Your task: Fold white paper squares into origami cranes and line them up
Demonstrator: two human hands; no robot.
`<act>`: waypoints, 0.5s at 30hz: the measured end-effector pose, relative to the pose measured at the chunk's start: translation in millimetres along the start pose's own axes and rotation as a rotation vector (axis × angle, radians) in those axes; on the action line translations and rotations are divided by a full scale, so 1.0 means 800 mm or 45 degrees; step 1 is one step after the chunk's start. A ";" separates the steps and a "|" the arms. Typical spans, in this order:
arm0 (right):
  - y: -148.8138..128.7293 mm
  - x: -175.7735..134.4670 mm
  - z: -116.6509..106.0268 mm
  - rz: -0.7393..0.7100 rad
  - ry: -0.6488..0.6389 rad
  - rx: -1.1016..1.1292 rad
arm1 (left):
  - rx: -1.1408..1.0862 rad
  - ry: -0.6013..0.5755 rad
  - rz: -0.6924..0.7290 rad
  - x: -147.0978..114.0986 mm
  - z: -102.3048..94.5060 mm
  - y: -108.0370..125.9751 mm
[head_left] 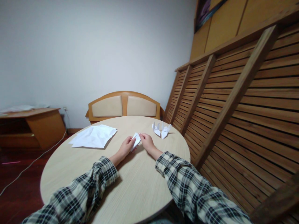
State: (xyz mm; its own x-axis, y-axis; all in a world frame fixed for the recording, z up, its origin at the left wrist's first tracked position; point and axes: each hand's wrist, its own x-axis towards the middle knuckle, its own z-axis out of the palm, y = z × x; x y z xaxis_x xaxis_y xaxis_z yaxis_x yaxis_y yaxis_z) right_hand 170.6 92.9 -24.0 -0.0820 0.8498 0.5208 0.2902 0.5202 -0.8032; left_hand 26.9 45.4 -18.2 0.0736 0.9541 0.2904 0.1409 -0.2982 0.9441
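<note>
Black and white checked sleeves [79, 193] reach over the near edge of the round, pale worktop [137, 183]. Past the sleeves, the left hand [126, 146] is closed on a small folded white paper [136, 140], thumb on top. The right hand [147, 144] has its finger and thumb at the paper's top right side, and it looks like it is pinching it there. The folded paper is between the two hands, past the middle of the worktop, toward the far edge. I can't tell if it touches the wood.

It looks like the folding step, with one hand keeping the paper still and the other working a fold. I think the next move needs a firm left hand and a neat, gentle press from the right, so the thin paper doesn't rip or bend crooked.

Close to the left edge lies a loose pile of white paper sheets [93, 138]. Near the far right edge are white folded paper birds [164, 132], side by side. Beyond the far edge is a wooden headboard [141, 107] with cream pads, and then a plain pale wall [105, 46].
</note>
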 end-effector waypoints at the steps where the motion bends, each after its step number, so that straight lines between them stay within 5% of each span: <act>1: -0.001 -0.001 0.000 -0.015 -0.020 -0.007 | -0.013 0.013 -0.014 0.000 0.000 0.001; 9: -0.015 -0.010 0.000 -0.078 -0.185 0.117 | -0.092 0.094 -0.018 0.002 0.000 -0.001; 15: -0.019 -0.018 0.003 0.106 -0.376 0.348 | -0.223 0.055 -0.100 0.004 -0.002 -0.005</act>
State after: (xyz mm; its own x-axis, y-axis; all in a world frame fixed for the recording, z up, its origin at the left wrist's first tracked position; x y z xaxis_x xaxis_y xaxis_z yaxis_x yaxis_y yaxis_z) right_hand 165.4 73.1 -19.8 -0.3510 0.8569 0.3774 0.0469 0.4186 -0.9069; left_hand 25.4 49.4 -21.0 0.0263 0.9756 0.2179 -0.0295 -0.2172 0.9757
